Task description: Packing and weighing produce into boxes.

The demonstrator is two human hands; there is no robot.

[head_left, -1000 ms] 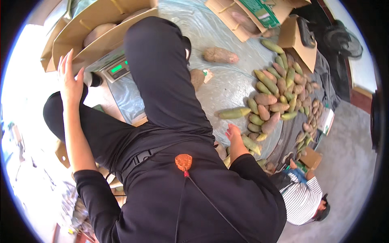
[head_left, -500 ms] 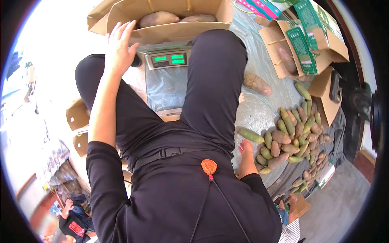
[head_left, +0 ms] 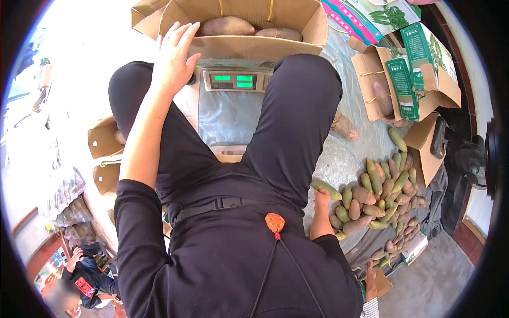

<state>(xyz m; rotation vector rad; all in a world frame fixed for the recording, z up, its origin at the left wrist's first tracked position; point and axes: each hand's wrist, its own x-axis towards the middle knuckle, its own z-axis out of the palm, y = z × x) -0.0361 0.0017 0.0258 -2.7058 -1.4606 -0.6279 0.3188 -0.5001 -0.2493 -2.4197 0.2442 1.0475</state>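
Observation:
My left hand is open, its fingers stretched out by the near left edge of an open cardboard box. Two large brown, elongated vegetables lie inside that box. Just below the box, between my knees, a scale shows lit green digits. On my right side, the fingers of my right hand are closed on the near edge of a green cucumber-like vegetable, which still lies at the left of a pile of similar green and brown vegetables. My right thumb is mostly hidden.
Behind my right knee lies a pale brown vegetable. Green-and-white cartons and an open brown box stand at the right. Smaller cardboard boxes are at my left. Another person is at the lower left; a striped sleeve shows lower right.
My right hand has come up to the green cucumber-like vegetable, its fingers now touching it. My left hand stays stretched out by the box. The whole view has shifted slightly.

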